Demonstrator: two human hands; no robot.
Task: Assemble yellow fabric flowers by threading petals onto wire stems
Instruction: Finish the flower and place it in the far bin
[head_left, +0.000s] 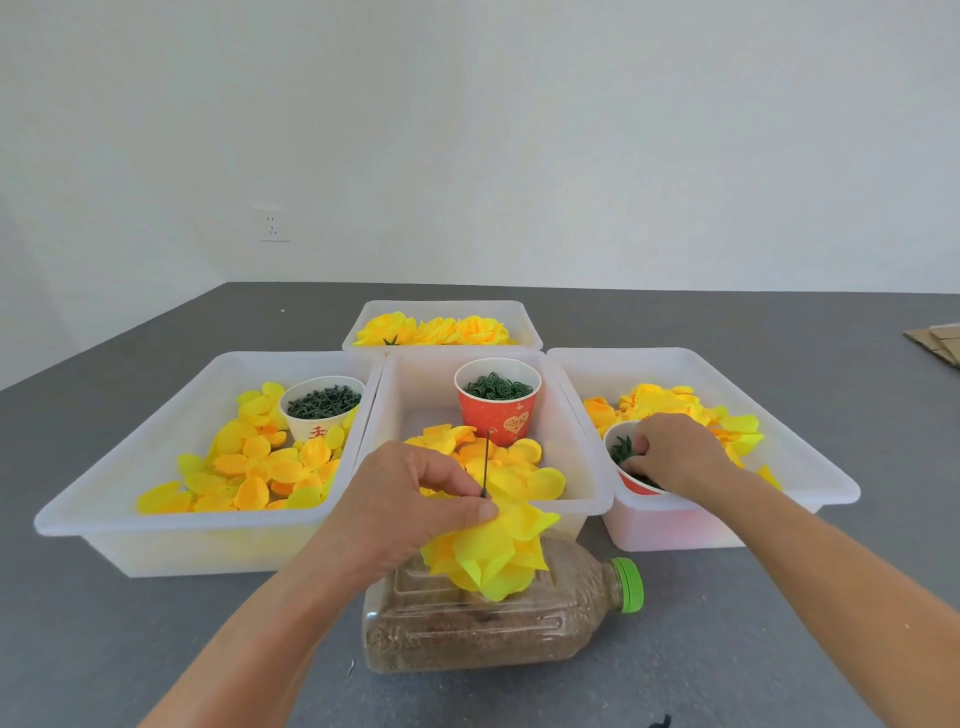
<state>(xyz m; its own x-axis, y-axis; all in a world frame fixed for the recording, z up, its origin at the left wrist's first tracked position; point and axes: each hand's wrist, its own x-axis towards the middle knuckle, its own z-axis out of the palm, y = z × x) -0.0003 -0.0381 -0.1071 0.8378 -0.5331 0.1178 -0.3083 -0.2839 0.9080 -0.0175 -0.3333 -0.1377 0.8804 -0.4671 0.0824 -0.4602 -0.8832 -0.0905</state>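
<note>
Fingertips of right hand (670, 453) buried in red cup (631, 480), at three o'clock; grasp not readable, perhaps pinching green pieces. Cup's lower half hidden behind bin wall (675, 525). Cardboard (937, 344) cropped at right edge. Flower (491, 556) masking bottle (498, 618) top.

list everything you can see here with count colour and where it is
bins: four, translucent white, clustered on the table, three in a row and one behind
loose petals: many, yellow and orange, in the three front bins
finished flowers: several, yellow, in the back bin
white cup: one, holds dark green pieces, left bin
red cup: one, holds green rings, middle bin
second red cup: one, holds green pieces, right bin
bottle: one, clear with green cap, lying on its side, near edge
table: one, dark grey
cardboard: some, brown, far right
wall socket: one, white
flower in progress: one, yellow, on a dark wire stem
hands: left pinches the stem; right reaches into the second red cup
</note>
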